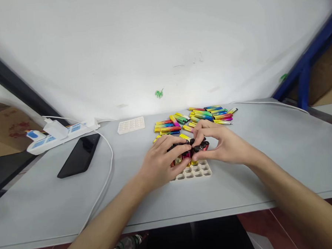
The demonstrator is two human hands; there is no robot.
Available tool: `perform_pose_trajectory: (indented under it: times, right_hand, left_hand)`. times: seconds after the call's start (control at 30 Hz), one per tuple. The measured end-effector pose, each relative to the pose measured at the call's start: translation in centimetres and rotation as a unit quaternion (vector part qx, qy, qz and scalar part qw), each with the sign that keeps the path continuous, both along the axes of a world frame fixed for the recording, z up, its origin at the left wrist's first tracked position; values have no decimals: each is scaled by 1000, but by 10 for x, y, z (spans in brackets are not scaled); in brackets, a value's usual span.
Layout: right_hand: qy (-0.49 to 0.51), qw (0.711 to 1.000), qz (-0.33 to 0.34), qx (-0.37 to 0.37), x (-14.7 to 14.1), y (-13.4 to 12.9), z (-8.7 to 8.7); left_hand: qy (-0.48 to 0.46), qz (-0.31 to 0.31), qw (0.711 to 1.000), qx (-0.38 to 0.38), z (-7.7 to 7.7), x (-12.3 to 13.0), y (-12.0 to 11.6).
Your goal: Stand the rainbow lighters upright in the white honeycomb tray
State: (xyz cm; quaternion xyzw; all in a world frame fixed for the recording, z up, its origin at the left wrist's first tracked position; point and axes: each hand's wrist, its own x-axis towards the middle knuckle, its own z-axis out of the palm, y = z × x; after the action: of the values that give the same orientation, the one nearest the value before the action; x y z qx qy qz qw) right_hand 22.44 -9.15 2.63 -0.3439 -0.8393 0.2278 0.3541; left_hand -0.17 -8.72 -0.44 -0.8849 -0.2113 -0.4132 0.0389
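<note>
A white tray with rows of holes lies near the table's middle, its front rows bare. Upright lighters with black tops and shiny coloured bodies stand packed at its back rows. My left hand curls round the left side of these lighters, fingertips and thumb closed on them. From the right, my right hand pinches a lighter among the black tops between thumb and fingers. The fingers partly hide the lighters' bodies and the holes under them.
Loose shiny lighters lie in heaps behind the tray, towards the wall. A second white holed tray lies back left. Further left are a black phone, a power strip and a white cable.
</note>
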Motion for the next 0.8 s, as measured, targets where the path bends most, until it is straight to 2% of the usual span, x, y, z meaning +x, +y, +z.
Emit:
perform_pose_trajectory:
  times: [0.13, 0.3, 0.67, 0.73, 0.8]
  right_hand:
    - [10, 999, 31, -26, -1, 0, 0]
    - [15, 998, 41, -38, -3, 1, -1]
    - [21, 1000, 7, -2, -5, 0, -2]
    - [58, 998, -22, -9, -4, 3, -2]
    - [87, 991, -99, -16, -1, 9, -5]
  left_hand:
    - [-2, 4, 1000, -6, 0, 0, 0]
    - [-16, 7, 1000, -15, -1, 0, 0]
    - [-16, 15, 999, -23, 1, 0, -1]
    - [-15, 13, 1000, -22, 1, 0, -1]
    - [-6, 11, 1000, -18, 1, -1, -2]
